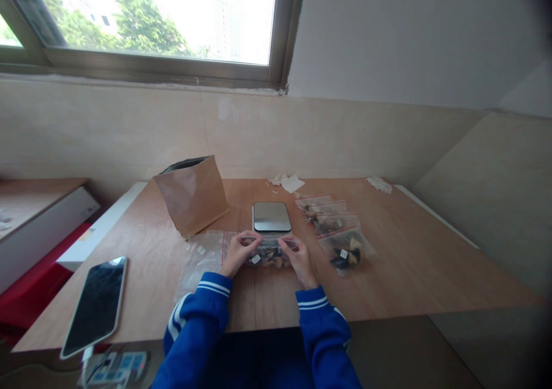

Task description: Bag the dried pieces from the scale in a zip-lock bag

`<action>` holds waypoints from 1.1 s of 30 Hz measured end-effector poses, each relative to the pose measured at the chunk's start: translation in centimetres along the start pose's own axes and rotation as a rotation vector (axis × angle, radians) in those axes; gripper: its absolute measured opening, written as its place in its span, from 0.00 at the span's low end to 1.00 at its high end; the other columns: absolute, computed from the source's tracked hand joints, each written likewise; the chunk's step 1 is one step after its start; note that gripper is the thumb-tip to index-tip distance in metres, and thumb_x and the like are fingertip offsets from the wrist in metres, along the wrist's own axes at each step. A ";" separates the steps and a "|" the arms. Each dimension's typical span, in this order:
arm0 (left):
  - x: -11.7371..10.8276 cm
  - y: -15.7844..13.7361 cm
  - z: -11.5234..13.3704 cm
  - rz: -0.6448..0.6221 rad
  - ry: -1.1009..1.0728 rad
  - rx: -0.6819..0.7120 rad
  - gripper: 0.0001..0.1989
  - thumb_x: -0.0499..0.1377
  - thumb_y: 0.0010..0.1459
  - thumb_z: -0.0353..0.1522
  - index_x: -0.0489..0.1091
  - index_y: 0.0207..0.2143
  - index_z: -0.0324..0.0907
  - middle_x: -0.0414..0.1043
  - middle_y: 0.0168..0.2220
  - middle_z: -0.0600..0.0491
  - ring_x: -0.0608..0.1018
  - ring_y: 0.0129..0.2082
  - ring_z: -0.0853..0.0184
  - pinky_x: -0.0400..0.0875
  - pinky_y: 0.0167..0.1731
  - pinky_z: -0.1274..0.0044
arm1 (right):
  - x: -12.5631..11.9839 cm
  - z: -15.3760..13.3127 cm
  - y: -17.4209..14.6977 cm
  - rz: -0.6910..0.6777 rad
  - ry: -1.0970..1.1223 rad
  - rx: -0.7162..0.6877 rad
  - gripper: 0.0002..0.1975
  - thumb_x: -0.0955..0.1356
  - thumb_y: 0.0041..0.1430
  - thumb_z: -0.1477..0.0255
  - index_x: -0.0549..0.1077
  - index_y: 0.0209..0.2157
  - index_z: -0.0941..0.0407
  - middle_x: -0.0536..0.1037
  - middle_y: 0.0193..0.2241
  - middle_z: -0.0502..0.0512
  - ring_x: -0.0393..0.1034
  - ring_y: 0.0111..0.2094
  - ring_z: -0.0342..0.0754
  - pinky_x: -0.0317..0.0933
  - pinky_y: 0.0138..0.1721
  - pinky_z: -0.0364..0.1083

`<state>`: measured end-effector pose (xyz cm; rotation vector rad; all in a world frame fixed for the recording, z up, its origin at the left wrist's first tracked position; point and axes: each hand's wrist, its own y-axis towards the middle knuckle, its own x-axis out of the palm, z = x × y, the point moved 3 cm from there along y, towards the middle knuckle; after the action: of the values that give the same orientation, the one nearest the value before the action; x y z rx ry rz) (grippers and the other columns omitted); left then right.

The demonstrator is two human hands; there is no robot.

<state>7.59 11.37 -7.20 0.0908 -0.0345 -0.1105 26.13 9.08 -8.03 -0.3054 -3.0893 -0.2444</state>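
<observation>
Both my hands pinch the top edge of a clear zip bag that holds dark and tan dried pieces and bears a small white label. My left hand grips its left end and my right hand its right end, thumbs and forefingers closed. Just behind the bag lies a flat kitchen scale with a silver top. By my left hand rest flat clear zip bags, one with a white label. Right of my right hand, a filled zip bag lies in front of other filled bags.
An upright brown paper bag stands open at the back left. A tablet with a white cable lies at the left front edge. Crumpled white paper sits near the wall, with another scrap at the back right.
</observation>
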 end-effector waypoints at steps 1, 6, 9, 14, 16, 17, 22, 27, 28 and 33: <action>0.0 0.0 0.0 0.001 0.003 0.004 0.16 0.67 0.47 0.43 0.76 0.29 0.38 0.77 0.28 0.51 0.75 0.25 0.69 0.66 0.24 0.80 | 0.0 -0.1 0.0 0.005 -0.005 -0.003 0.14 0.74 0.46 0.59 0.76 0.28 0.55 0.77 0.26 0.51 0.71 0.31 0.47 0.65 0.35 0.45; 0.0 0.0 -0.1 0.009 -0.017 -0.007 0.17 0.67 0.47 0.43 0.76 0.30 0.38 0.77 0.28 0.51 0.75 0.26 0.68 0.67 0.25 0.80 | 0.0 -0.2 -0.1 0.021 0.000 0.003 0.14 0.74 0.47 0.59 0.77 0.28 0.55 0.77 0.27 0.51 0.72 0.31 0.48 0.66 0.36 0.46; 0.0 0.0 0.0 -0.012 -0.029 -0.006 0.16 0.67 0.47 0.42 0.76 0.30 0.38 0.77 0.29 0.50 0.76 0.28 0.67 0.68 0.27 0.79 | 0.3 0.3 0.0 -0.016 0.050 0.025 0.13 0.74 0.46 0.59 0.77 0.28 0.55 0.77 0.27 0.51 0.72 0.32 0.48 0.66 0.37 0.46; 0.3 0.0 -0.1 -0.086 -0.008 0.034 0.15 0.68 0.47 0.42 0.77 0.29 0.38 0.77 0.31 0.49 0.77 0.31 0.65 0.70 0.31 0.78 | 0.7 1.1 0.1 -0.092 0.064 0.021 0.14 0.74 0.46 0.58 0.78 0.28 0.55 0.78 0.29 0.52 0.73 0.33 0.49 0.68 0.38 0.47; 0.3 -0.1 -0.2 -0.079 -0.005 0.034 0.15 0.67 0.47 0.42 0.76 0.29 0.38 0.77 0.31 0.49 0.76 0.30 0.66 0.69 0.29 0.78 | 0.7 1.2 0.1 -0.092 0.057 0.009 0.14 0.74 0.47 0.58 0.78 0.28 0.55 0.78 0.29 0.51 0.73 0.34 0.49 0.68 0.38 0.47; 0.3 -0.1 -0.2 -0.074 -0.001 0.030 0.16 0.67 0.47 0.42 0.76 0.30 0.38 0.77 0.30 0.50 0.76 0.29 0.66 0.69 0.28 0.79 | 0.7 1.2 0.1 -0.093 0.055 0.006 0.13 0.74 0.47 0.59 0.77 0.28 0.55 0.78 0.29 0.51 0.73 0.34 0.49 0.68 0.38 0.47; 0.3 -0.1 0.0 -0.050 0.029 0.053 0.15 0.67 0.48 0.42 0.76 0.29 0.39 0.76 0.30 0.50 0.76 0.29 0.66 0.69 0.29 0.78 | 0.7 1.4 0.1 -0.078 0.035 -0.027 0.12 0.73 0.49 0.60 0.77 0.28 0.55 0.77 0.29 0.51 0.73 0.34 0.48 0.67 0.39 0.46; 0.3 -0.1 -0.1 -0.031 0.039 0.082 0.15 0.66 0.49 0.43 0.76 0.29 0.39 0.77 0.30 0.50 0.76 0.31 0.65 0.69 0.31 0.78 | 0.9 1.4 0.2 -0.095 0.044 -0.015 0.13 0.73 0.49 0.59 0.78 0.29 0.55 0.78 0.29 0.51 0.74 0.33 0.48 0.68 0.38 0.46; 0.3 -0.1 -0.1 -0.031 0.040 0.085 0.15 0.66 0.49 0.43 0.76 0.30 0.39 0.77 0.30 0.50 0.76 0.31 0.65 0.69 0.31 0.78 | 0.9 1.4 0.2 -0.102 0.040 -0.013 0.13 0.73 0.48 0.59 0.78 0.30 0.55 0.79 0.29 0.52 0.74 0.34 0.49 0.68 0.39 0.47; 0.7 -0.2 0.0 -0.104 0.071 0.158 0.14 0.65 0.51 0.42 0.77 0.31 0.40 0.77 0.33 0.49 0.77 0.34 0.64 0.70 0.34 0.76 | 1.5 1.0 0.1 -0.144 0.008 -0.060 0.12 0.73 0.50 0.60 0.79 0.31 0.54 0.80 0.31 0.53 0.74 0.35 0.50 0.68 0.41 0.48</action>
<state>8.23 11.09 -7.20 0.2539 0.0324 -0.2088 24.66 9.61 -8.98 -0.0830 -3.1031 -0.3416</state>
